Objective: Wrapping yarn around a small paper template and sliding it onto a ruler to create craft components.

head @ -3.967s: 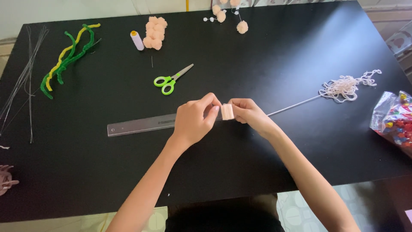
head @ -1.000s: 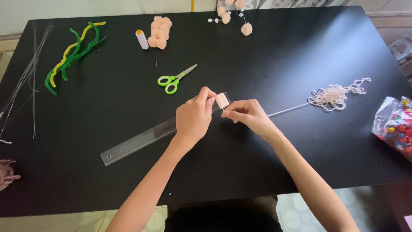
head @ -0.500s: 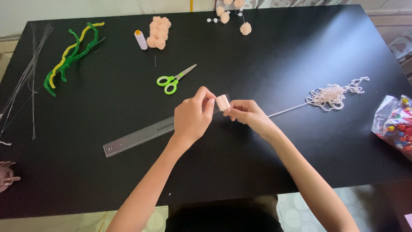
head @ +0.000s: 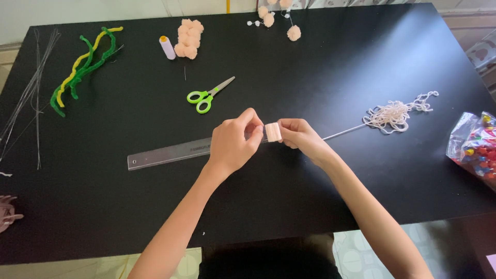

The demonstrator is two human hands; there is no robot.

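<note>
Head view: both hands meet mid-tabletop (head: 320, 206) over the clear ruler (head: 170, 153). Left hand (head: 235, 142) has its fingers (head: 251, 120) pinched together on the left side of a small pale yarn bundle (head: 273, 132). Right hand (head: 299, 138) has its fingers closed on the bundle's right side. The bundle looks wrapped around something narrow; can't tell what's underneath.

A single strand (head: 343, 131) runs from the right hand out to a loose yarn pile (head: 395, 112), well apart to the right.

Risks, as I judge them:
- The pile is tangled loops. Pull more strand and it may snag or drag as one clump, jerking the wrap.
- The grip is fingertip-only on both sides. Slack in either pinch and the wraps could slide off sideways and unravel.
- Uneven tension gives a loose, lopsided bundle.
- The ruler sits right under the left hand; a nudge skews it or catches the strand.
- The bag of coloured beads (head: 475, 144) lies at the right tabletop edge. A dragged pile or a swung elbow could tip it off.

Green scissors (head: 206, 97) lie just beyond the hands, within reach. Pompoms (head: 187, 39), thread spool (head: 167, 47), green-yellow pipe cleaners (head: 77, 70) and thin wires (head: 31, 93) sit far off, no interference.
</note>
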